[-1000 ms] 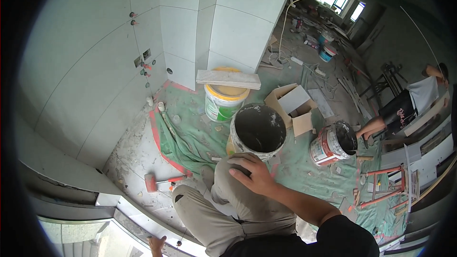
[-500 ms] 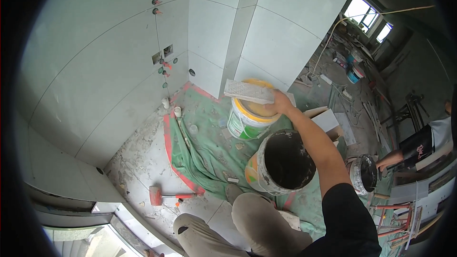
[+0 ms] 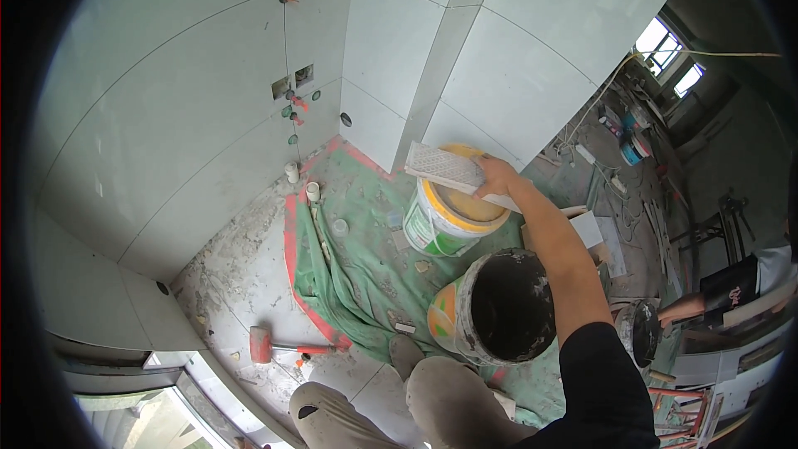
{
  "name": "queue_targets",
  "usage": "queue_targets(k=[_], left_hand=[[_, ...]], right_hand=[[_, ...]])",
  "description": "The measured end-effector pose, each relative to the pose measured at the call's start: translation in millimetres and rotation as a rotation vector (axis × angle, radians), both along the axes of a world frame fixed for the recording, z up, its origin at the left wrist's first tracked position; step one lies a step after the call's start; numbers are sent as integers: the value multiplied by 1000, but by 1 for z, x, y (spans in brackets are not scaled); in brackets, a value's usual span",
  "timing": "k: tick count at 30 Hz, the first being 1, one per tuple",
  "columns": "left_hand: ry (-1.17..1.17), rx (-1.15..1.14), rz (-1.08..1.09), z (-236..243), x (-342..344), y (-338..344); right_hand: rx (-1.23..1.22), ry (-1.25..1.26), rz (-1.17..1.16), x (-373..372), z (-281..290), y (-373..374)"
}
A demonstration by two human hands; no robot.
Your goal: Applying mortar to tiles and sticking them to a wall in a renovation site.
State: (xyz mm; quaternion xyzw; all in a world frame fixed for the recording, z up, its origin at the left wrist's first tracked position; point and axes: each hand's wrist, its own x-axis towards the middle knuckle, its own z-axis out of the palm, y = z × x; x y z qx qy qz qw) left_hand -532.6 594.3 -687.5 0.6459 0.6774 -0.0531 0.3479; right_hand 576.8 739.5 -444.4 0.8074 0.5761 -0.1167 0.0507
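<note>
My right hand (image 3: 500, 177) reaches forward and closes round a narrow pale tile strip (image 3: 443, 165) with a ribbed, grid-like face. The strip slants across the top of a white bucket (image 3: 426, 224) with a yellow rim; whether it touches the rim I cannot tell. A short end sticks out to the right of my hand. Nearer me, below my forearm, stands an open bucket (image 3: 449, 316) with a dark, coated inside. My left hand is not in view.
A red-headed mallet (image 3: 261, 344) lies on the dusty floor at left. Green sheeting (image 3: 357, 283) with red edging lies rumpled under the buckets. Tiled walls (image 3: 199, 116) rise ahead and left. At right, a co-worker's arm (image 3: 683, 309) reaches towards another dark bucket (image 3: 640, 333).
My right hand has moved from the strip's right end farther along it, its fingers now over the strip. The whole view has shifted slightly.
</note>
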Motion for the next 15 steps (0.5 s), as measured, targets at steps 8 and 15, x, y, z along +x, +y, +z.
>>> queue_targets(k=[8, 15], left_hand=[[44, -47, 44, 7, 6, 1], [60, 36, 188, 30, 39, 16]], right_hand=[[192, 97, -41, -26, 55, -23], [438, 386, -260, -98, 193, -109]])
